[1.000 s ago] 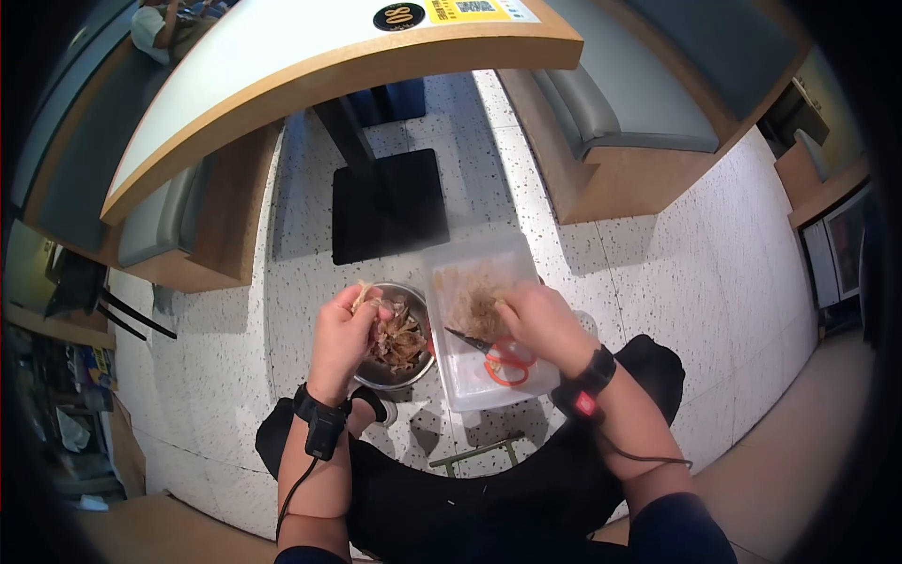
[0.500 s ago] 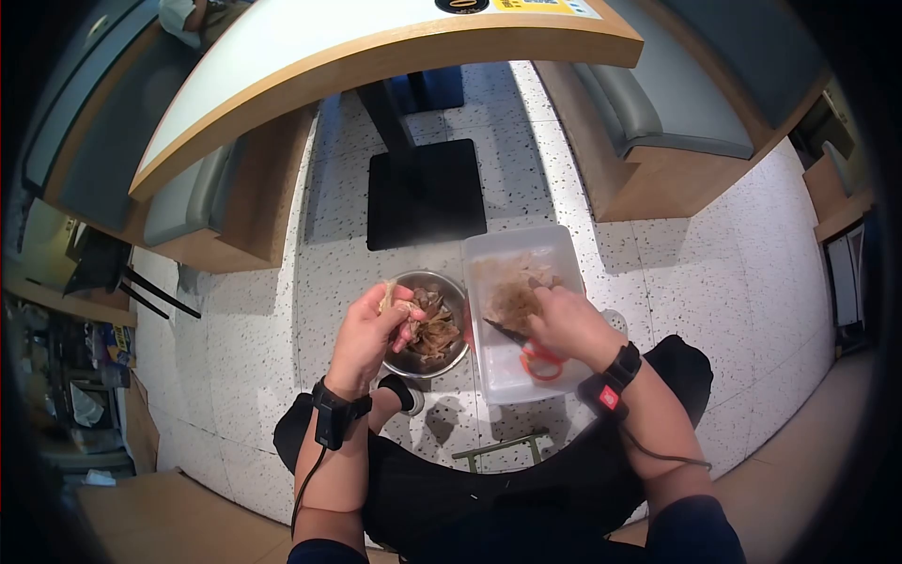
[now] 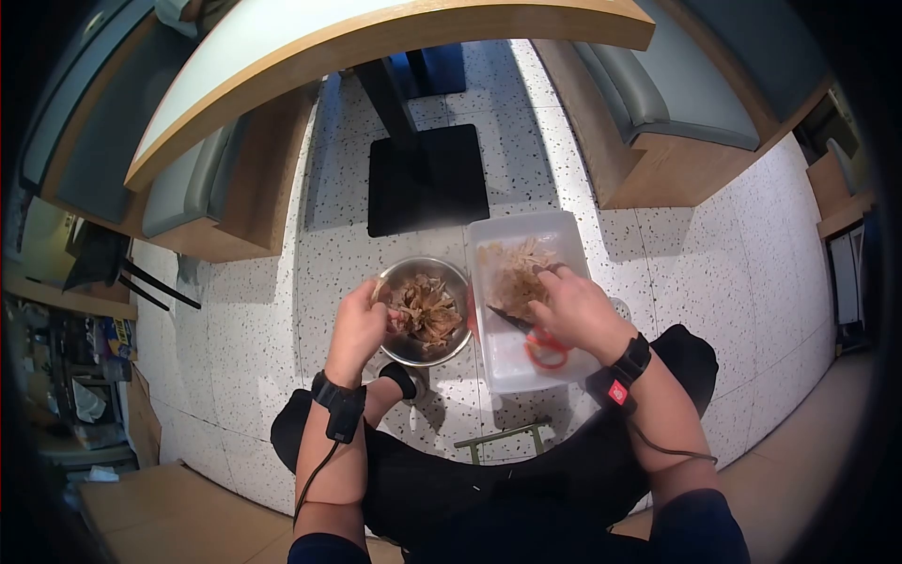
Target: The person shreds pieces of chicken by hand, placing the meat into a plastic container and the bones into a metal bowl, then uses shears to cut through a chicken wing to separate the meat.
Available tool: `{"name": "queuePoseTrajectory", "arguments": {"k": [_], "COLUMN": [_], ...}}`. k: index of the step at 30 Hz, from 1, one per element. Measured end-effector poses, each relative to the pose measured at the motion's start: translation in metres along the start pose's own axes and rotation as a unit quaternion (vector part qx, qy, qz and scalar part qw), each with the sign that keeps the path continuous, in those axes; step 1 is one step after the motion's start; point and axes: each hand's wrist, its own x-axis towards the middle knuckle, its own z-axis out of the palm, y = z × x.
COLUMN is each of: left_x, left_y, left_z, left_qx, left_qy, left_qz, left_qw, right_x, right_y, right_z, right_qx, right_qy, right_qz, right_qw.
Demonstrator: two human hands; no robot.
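Note:
My left hand is at the left rim of a round steel bowl, with its fingers closed on a pale brown stringy piece, mostly hidden by the fingers. Brown, frilly clumps, like dried mushrooms, fill the bowl. To the right stands a white plastic tray. Inside it, my right hand has its thumb and fingers around a lighter brown stringy clump, which is blurred. Scissors with orange handles lie in the tray below that hand, dark blades pointing up and left.
Ahead is a table with a wooden edge, on a black post and square base. Grey padded benches flank it. A green metal frame is between my knees, and my shoe is close below the bowl.
My left hand has lowered to the bowl's rim, and more of the bowl's clumps now show. My right hand stays over the clump in the tray, its fingers shifted slightly.

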Motion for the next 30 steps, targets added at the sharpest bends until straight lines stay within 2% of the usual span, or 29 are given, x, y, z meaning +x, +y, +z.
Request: {"name": "queuePoseTrajectory", "arguments": {"k": [6, 13, 16, 18, 19, 20, 21, 23, 24, 26, 27, 28, 30], "left_x": [-0.002, 0.001, -0.001, -0.003, -0.005, -0.006, -0.008, -0.013, -0.015, -0.015, -0.016, -0.016, -0.018], "left_y": [0.005, 0.005, 0.008, 0.010, 0.012, 0.015, 0.019, 0.030, 0.034, 0.037, 0.040, 0.043, 0.052], "left_z": [-0.006, -0.008, -0.008, -0.010, -0.009, -0.009, -0.008, 0.000, 0.006, 0.018, 0.026, 0.034, 0.046], "left_qx": [-0.056, 0.005, -0.035, -0.144, -0.144, -0.198, -0.252, -0.278, -0.304, -0.316, -0.336, -0.357, -0.360], "left_qy": [-0.019, -0.019, -0.020, -0.061, -0.062, -0.095, -0.127, -0.148, -0.169, -0.201, -0.229, -0.258, -0.274], "left_qz": [-0.046, -0.056, -0.073, -0.080, -0.080, -0.069, -0.058, -0.060, -0.064, -0.053, -0.050, -0.048, -0.056], "left_qw": [0.997, 0.998, 0.997, 0.984, 0.984, 0.973, 0.958, 0.947, 0.935, 0.926, 0.912, 0.897, 0.890], "right_x": [0.002, 0.002, 0.001, 0.003, 0.004, 0.005, 0.006, 0.007, 0.007, 0.003, 0.004, 0.003, 0.003], "right_y": [-0.005, -0.003, -0.005, -0.006, -0.005, -0.005, -0.008, -0.018, -0.023, -0.030, -0.030, -0.030, -0.031], "right_z": [-0.006, -0.004, -0.007, -0.006, -0.003, -0.001, -0.002, -0.003, -0.003, -0.002, 0.002, 0.004, 0.003], "right_qx": [0.017, 0.013, 0.015, 0.017, 0.045, 0.073, 0.072, 0.186, 0.185, 0.326, 0.356, 0.353, 0.433], "right_qy": [0.024, 0.022, 0.018, 0.017, 0.032, 0.047, 0.048, 0.027, 0.028, -0.014, -0.002, 0.001, -0.026], "right_qz": [-0.002, -0.001, 0.000, 0.001, -0.018, -0.036, -0.034, -0.009, -0.006, 0.033, 0.007, 0.011, 0.028], "right_qw": [1.000, 1.000, 1.000, 1.000, 0.998, 0.996, 0.996, 0.982, 0.982, 0.945, 0.934, 0.936, 0.901]}}
